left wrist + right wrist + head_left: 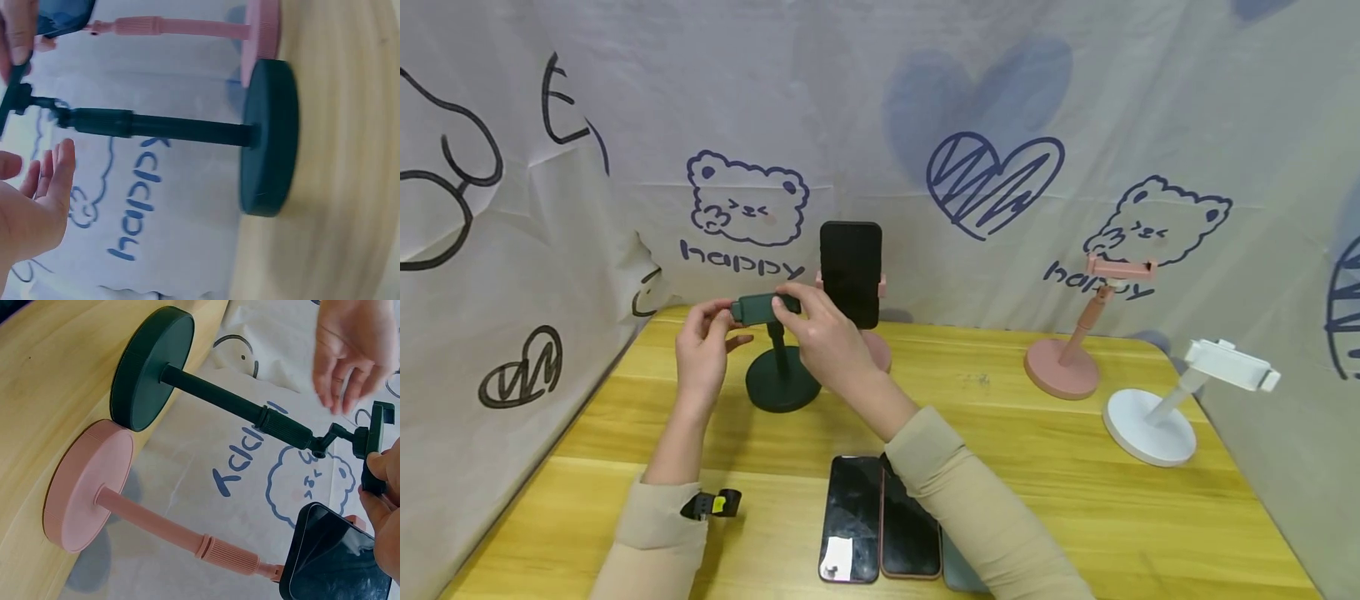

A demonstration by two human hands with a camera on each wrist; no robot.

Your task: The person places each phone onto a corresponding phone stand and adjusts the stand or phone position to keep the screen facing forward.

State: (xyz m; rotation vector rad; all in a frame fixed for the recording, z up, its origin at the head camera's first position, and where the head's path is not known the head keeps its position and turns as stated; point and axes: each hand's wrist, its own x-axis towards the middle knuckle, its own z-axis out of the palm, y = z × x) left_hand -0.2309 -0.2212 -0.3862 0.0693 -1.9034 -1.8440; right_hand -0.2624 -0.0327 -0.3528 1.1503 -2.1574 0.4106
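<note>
A dark green phone stand with a round base stands upright on the table at the left. My right hand pinches the right end of its clamp head between thumb and fingers, as the right wrist view also shows. Beside the clamp's left end is my left hand. Its fingers are loosely extended, and the right wrist view shows a gap between that hand and the clamp. Just behind the green stand, a pink stand carries a black phone upright.
Several phones lie side by side at the front, among them a black-screened one; my right sleeve partly covers them. Another pink stand and a white stand are at the right. A drawn-on cloth hangs behind the wooden table.
</note>
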